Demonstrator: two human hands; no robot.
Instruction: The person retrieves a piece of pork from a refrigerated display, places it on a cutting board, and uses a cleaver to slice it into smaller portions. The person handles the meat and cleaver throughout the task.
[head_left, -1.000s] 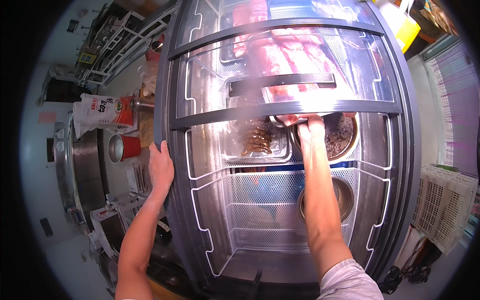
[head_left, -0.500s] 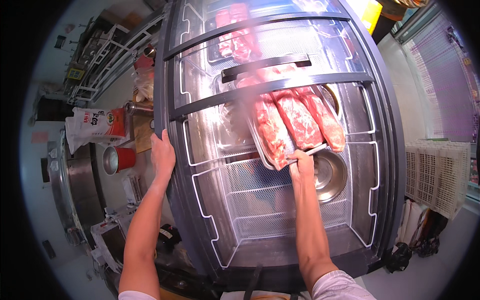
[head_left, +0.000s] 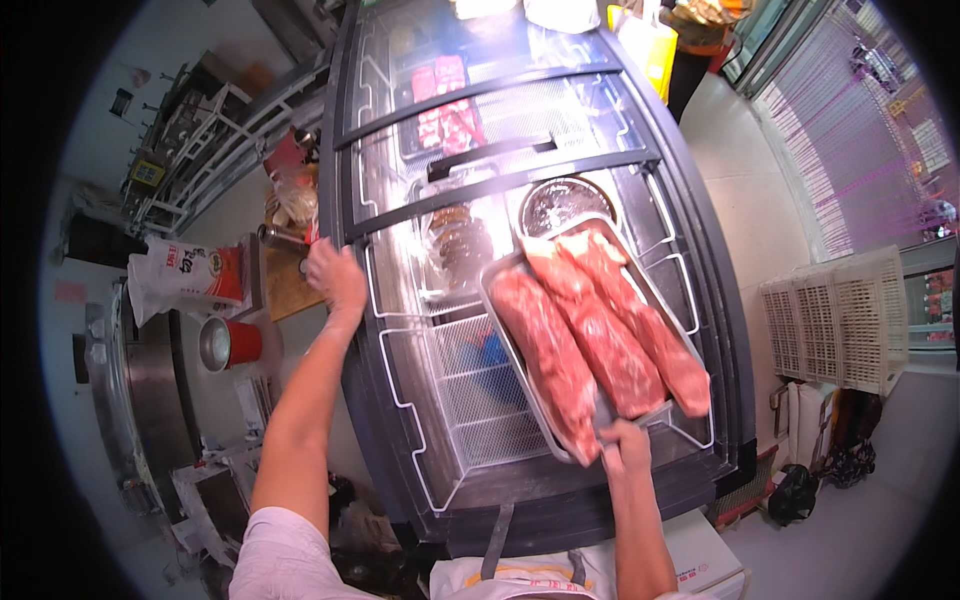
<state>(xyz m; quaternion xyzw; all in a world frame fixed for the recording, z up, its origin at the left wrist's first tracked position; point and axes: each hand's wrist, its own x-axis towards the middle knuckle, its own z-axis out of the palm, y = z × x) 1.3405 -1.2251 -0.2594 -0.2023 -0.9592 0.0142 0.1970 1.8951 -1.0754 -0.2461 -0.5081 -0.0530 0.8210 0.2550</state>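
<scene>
My right hand is closed on the near rim of a metal tray. Three long slabs of raw red meat lie side by side on it, lengthwise. The tray is tilted across the open near part of a chest freezer, above its wire baskets. My left hand is at the freezer's left edge with its fingers apart, holding nothing; whether it rests on the edge I cannot tell. Beyond the tray, a round pan of dark liquid and a clear container with dark contents sit in the freezer.
The glass lid's black handle crosses the freezer's middle, with more meat beyond. At left stand a red bucket, a white sack and a cutting board. Stacked cream plastic crates stand at right.
My right hand has pulled the tray of meat toward me, out from under the lid, uncovering the pan of dark liquid. The steel bowl is now hidden behind the tray. My left hand's fingers have spread.
</scene>
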